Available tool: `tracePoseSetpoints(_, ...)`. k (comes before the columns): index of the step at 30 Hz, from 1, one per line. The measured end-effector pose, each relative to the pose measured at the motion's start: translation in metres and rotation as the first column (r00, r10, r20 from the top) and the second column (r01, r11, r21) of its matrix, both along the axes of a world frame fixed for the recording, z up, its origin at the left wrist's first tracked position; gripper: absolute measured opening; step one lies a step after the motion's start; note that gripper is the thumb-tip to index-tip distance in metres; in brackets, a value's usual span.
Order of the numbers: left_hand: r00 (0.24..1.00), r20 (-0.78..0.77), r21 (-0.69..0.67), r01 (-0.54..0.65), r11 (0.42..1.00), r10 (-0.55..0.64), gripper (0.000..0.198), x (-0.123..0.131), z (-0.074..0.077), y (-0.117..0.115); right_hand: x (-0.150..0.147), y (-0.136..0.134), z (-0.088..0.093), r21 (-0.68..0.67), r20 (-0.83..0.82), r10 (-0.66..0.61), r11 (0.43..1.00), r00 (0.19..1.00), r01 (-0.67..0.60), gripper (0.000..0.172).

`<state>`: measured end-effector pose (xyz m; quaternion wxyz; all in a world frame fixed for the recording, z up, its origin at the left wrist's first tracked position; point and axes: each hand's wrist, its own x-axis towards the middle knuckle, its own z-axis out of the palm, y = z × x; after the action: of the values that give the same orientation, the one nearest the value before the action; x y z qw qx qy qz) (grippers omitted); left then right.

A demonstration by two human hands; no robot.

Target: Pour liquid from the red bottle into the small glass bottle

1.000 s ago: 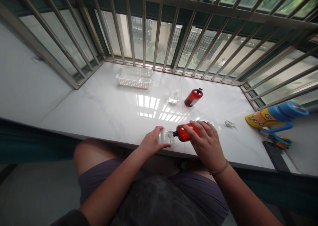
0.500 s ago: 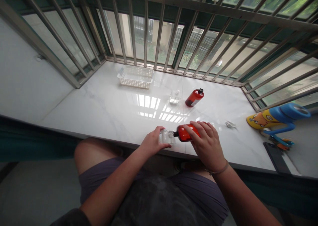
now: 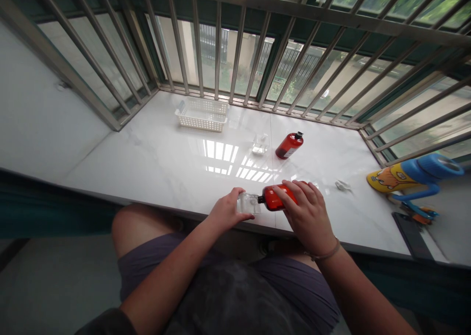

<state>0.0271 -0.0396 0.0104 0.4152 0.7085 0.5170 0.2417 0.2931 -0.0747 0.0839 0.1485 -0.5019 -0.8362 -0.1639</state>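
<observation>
My left hand (image 3: 226, 210) grips a small square clear glass bottle (image 3: 248, 203) just above the white marble counter (image 3: 147, 163). My right hand (image 3: 307, 215) wraps around an amber bottle (image 3: 275, 198) lying almost level. Its black tip points left and meets the clear bottle's end. I cannot tell whether anything flows between them. A second amber bottle (image 3: 289, 145) with a black top and a white label stands farther back, next to a small clear glass bottle (image 3: 259, 144).
A white plastic basket (image 3: 202, 114) sits near the barred window (image 3: 235, 55). To the right lie a small white object (image 3: 343, 185), a blue and yellow bottle-like item (image 3: 408, 178) and a dark phone (image 3: 410, 234). My knees are below the counter's near edge.
The view has drifted slightly, so the counter items sit a little farther right. Both hands keep the same hold, with the two bottles still together.
</observation>
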Motion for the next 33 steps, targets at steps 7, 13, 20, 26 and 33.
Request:
tracePoseSetpoints(7, 1.0, -0.006, 0.009, -0.001, 1.0, 0.001, 0.078, -0.0011, -0.0023, -0.0002, -0.0011, 0.0001, 0.0003, 0.007, 0.002, 0.005, 1.0, 1.0, -0.005, 0.058)
tracePoseSetpoints(13, 1.0, -0.014, 0.028, 0.001, 1.0, 0.0, 0.078, -0.0013, -0.0044, -0.0006, -0.002, 0.0, 0.0019, 0.006, 0.01, -0.001, 1.0, 1.0, 0.001, 0.057)
tracePoseSetpoints(20, 1.0, -0.005, 0.028, -0.007, 1.0, 0.007, 0.078, -0.0004, -0.0039, -0.0001, -0.0011, -0.0008, 0.0034, 0.011, 0.012, -0.005, 1.0, 1.0, 0.005, 0.057)
tracePoseSetpoints(26, 1.0, -0.017, 0.023, -0.006, 1.0, 0.006, 0.077, -0.0001, -0.0031, 0.0005, -0.001, 0.0012, 0.0034, 0.007, 0.015, -0.014, 1.0, 1.0, 0.014, 0.055)
tracePoseSetpoints(33, 1.0, -0.023, 0.021, 0.002, 1.0, -0.002, 0.077, 0.0, -0.0033, 0.001, -0.0011, 0.0012, 0.0048, 0.003, 0.013, -0.012, 1.0, 1.0, 0.011, 0.055)
